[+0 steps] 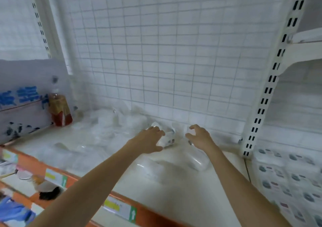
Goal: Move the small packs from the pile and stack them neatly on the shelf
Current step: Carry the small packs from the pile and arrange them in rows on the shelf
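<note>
Both arms reach over a white shelf point(183, 200) with an orange front edge. My left hand point(149, 139) grips a small white pack point(167, 139) near the back of the shelf. My right hand point(198, 136) curls round another small white pack point(190, 132) just to the right. A blurred pile of clear-wrapped white packs point(108, 131) spreads over the left and middle of the shelf. Two more packs point(196, 160) lie on the shelf in front of my hands.
A wire grid back wall point(156, 52) closes the shelf. A bottle with a red and yellow label point(60, 110) stands at the back left. A slotted white upright point(261, 104) bounds the right side, with stacked printed packs point(287, 174) beyond it. Price tags point(120, 209) line the orange edge.
</note>
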`<state>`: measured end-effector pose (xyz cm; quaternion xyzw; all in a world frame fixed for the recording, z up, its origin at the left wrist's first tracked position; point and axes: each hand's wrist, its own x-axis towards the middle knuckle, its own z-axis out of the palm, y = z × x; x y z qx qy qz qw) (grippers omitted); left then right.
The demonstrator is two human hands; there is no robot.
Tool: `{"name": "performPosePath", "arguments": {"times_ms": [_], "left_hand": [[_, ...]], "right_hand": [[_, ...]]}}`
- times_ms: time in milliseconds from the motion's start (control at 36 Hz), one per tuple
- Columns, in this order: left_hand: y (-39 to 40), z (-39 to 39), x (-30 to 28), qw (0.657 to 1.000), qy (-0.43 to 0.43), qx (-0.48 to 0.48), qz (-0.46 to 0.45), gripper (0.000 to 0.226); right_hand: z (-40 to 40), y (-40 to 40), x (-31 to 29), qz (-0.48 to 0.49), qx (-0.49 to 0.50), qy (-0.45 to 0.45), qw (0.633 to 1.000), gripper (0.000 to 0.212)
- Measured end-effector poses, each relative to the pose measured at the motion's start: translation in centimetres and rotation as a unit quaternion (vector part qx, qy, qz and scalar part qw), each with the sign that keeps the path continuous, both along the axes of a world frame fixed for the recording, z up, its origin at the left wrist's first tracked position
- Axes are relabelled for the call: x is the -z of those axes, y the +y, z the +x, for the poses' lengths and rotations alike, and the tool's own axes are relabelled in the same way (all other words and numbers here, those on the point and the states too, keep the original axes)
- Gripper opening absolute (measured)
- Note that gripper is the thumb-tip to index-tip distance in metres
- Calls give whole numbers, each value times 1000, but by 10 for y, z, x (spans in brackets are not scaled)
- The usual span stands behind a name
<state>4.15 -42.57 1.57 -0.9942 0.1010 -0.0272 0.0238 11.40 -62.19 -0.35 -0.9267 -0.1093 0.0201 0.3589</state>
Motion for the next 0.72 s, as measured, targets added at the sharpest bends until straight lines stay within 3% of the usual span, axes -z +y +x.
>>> {"name": "performPosePath", "arguments": {"times_ms": [194, 278, 389, 472, 528, 611, 722], "left_hand": [[0, 46, 27, 986, -36, 31, 163, 89], [7, 56, 36, 981, -67, 45, 179, 87], [17, 62, 38, 979, -89, 87, 164, 80], [27, 62, 26, 987, -65, 123, 79, 72], [33, 59, 11, 989, -11, 142, -37, 63], [42, 57, -9, 966, 89, 150, -190, 53], [54, 67, -16, 934, 109, 143, -310, 47]], "right_hand": [[23, 15, 14, -120, 68, 82, 987, 80], [24, 17, 16, -100, 83, 90, 987, 79], [15, 19, 10, 4, 80, 76, 994, 71], [1, 19, 0, 79, 64, 43, 994, 51], [-7, 19, -6, 119, 56, 21, 991, 50], [-17, 23, -10, 199, 57, 21, 978, 57], [-29, 28, -11, 330, 76, 44, 940, 42]]}}
